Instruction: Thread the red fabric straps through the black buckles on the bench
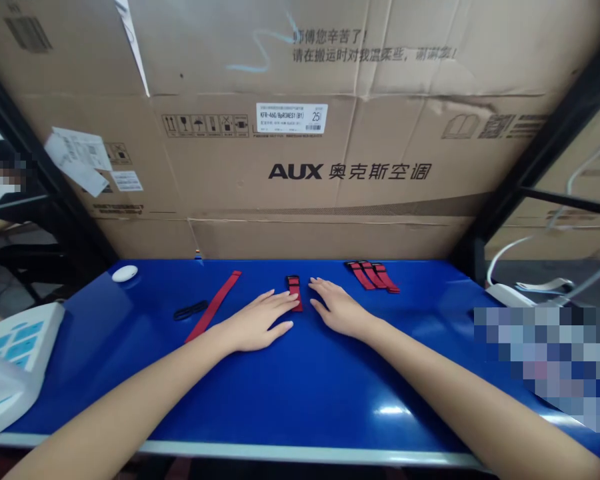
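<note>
Blue table [290,400]: bare surface nearest the person, on the near side of both hands.

White device [35,363]: at the table's left end, well apart from the left hand, outward of its forearm; blue panels on top.

Left hand [263,321]: palm down, fingers extended, clenched on nothing; fingertips laid across the short red strap. Whether they press on it cannot be told.

Right hand [341,310]: palm down, fingers loosely spread, nothing visibly held; fingertips just beside the same strap, a strip of blue between.

Short red strap [294,289], one: between the two hands, at the left fingertips and to the left of the right ones. Long axis runs roughly away from the person, crosswise to the left fingers. Left hand the nearer. Black buckle [293,278] at the far end, beyond the left fingers.

Long red strap [215,302], one: left of the left hand, slanting away from behind its forearm.

Black piece [191,310], looped: farther left of that hand, near the long strap.

Buckled red straps [373,275], three: side by side, beyond the right hand and to its right.

White disc [125,273]: far left, well apart from the left hand.

Printed cardboard [220,173]: upright, beyond both hands.
</note>
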`<state>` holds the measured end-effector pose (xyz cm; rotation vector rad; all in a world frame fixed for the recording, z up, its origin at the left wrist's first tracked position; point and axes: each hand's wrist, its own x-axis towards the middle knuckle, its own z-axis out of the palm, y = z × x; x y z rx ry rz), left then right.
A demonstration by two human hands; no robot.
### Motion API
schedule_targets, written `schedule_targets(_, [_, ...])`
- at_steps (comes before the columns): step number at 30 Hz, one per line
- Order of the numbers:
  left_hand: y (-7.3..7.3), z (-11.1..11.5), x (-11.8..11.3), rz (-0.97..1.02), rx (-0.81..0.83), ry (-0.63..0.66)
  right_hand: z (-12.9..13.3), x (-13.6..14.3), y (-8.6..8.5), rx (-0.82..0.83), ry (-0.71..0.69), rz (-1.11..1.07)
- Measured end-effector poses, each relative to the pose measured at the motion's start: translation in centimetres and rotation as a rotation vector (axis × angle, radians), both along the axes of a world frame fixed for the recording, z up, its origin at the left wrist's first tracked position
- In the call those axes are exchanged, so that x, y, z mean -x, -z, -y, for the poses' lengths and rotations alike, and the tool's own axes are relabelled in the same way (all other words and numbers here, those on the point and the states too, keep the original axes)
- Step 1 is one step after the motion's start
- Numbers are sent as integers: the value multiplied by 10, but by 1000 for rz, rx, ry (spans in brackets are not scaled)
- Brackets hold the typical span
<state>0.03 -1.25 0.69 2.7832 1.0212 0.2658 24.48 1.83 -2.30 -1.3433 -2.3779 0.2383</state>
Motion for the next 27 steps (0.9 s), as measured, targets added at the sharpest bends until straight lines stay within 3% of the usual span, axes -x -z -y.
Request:
schedule_targets(6, [4, 5, 7, 42, -14, -92, 14, 8, -3, 28, -14, 32])
schedule_targets(13, [15, 0, 10, 45, -30, -432, 20, 14, -8, 56, -38, 62])
schedule_targets(27, [16, 0, 10, 42, -4, -447, 20, 14, -4, 53, -62, 127])
